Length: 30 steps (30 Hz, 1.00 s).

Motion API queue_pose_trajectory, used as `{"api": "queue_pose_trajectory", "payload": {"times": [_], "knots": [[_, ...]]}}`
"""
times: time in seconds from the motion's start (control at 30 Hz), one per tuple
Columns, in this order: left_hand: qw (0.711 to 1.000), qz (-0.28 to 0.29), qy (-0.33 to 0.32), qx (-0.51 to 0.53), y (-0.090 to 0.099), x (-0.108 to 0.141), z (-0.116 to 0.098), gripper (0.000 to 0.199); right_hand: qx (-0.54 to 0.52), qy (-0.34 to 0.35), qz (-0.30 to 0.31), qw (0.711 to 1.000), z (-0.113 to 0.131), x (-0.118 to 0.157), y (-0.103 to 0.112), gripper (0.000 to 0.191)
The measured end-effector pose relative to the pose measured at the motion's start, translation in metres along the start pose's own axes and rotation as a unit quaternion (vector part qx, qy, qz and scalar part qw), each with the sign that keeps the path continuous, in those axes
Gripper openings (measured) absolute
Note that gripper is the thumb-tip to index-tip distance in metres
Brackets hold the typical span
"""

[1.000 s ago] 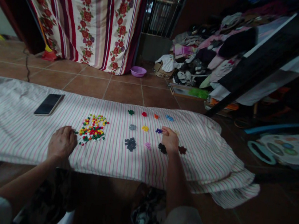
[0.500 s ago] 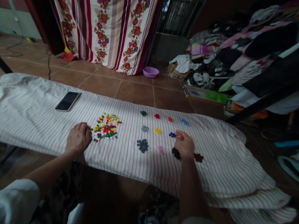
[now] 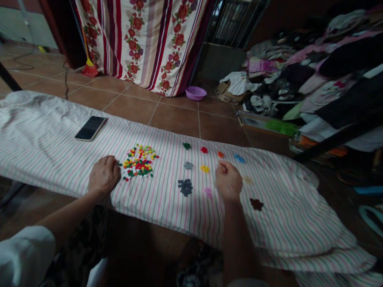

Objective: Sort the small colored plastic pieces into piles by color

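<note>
My left hand (image 3: 105,174) rests on the cloth with its fingers curled together, at the left edge of a mixed pile of small coloured pieces (image 3: 138,167). What it holds, if anything, is hidden. My right hand (image 3: 229,180) is closed in a pinch above the sorted heaps; anything between its fingertips is too small to name. Around it lie an orange heap (image 3: 220,154), a light blue heap (image 3: 239,158), a yellow heap (image 3: 205,169), a pink heap (image 3: 208,192), a beige heap (image 3: 248,180) and a brown heap (image 3: 256,204). The hand hides the dark blue and black heaps.
Green (image 3: 186,146), red (image 3: 204,150), light grey (image 3: 188,165) and dark grey heaps (image 3: 184,187) lie further left. A phone (image 3: 91,128) sits on the striped cloth (image 3: 52,153). Beyond are a purple basin (image 3: 195,93) and piled clothes (image 3: 292,76).
My right hand has moved left from beside the dark blue heap and now covers it and the black heap. The beige heap has come into fuller view. My left hand stays by the mixed pile.
</note>
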<state>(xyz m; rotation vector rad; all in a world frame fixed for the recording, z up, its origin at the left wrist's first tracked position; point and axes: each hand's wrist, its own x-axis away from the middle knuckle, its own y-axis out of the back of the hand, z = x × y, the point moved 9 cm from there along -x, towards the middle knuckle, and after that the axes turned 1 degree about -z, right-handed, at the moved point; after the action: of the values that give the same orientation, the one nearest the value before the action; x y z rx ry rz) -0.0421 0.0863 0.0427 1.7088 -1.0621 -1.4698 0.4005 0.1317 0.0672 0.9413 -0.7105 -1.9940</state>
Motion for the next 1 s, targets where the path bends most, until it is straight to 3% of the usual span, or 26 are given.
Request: {"api": "queue_pose_trajectory", "payload": {"times": [0.1, 0.27, 0.43, 0.6, 1.0], "knots": [[1.000, -0.003, 0.005, 0.001, 0.001, 0.000, 0.000, 0.016, -0.075, 0.089, 0.046, 0.992, 0.051, 0.015, -0.026, 0.028], [1.000, -0.013, 0.013, 0.011, 0.001, 0.000, 0.002, 0.017, -0.149, 0.250, 0.154, 0.944, 0.135, 0.063, -0.071, 0.028], [1.000, -0.005, 0.016, 0.008, 0.001, -0.001, 0.002, 0.018, -0.127, 0.350, 0.225, 0.900, 0.188, 0.107, -0.097, 0.025], [1.000, -0.003, 0.009, 0.019, 0.004, 0.000, -0.001, 0.015, -0.094, 0.375, 0.243, 0.890, 0.204, 0.121, -0.113, 0.022], [1.000, 0.003, 0.015, 0.016, 0.002, -0.001, 0.000, 0.015, -0.092, 0.339, 0.230, 0.908, 0.203, 0.112, -0.125, 0.019]]}}
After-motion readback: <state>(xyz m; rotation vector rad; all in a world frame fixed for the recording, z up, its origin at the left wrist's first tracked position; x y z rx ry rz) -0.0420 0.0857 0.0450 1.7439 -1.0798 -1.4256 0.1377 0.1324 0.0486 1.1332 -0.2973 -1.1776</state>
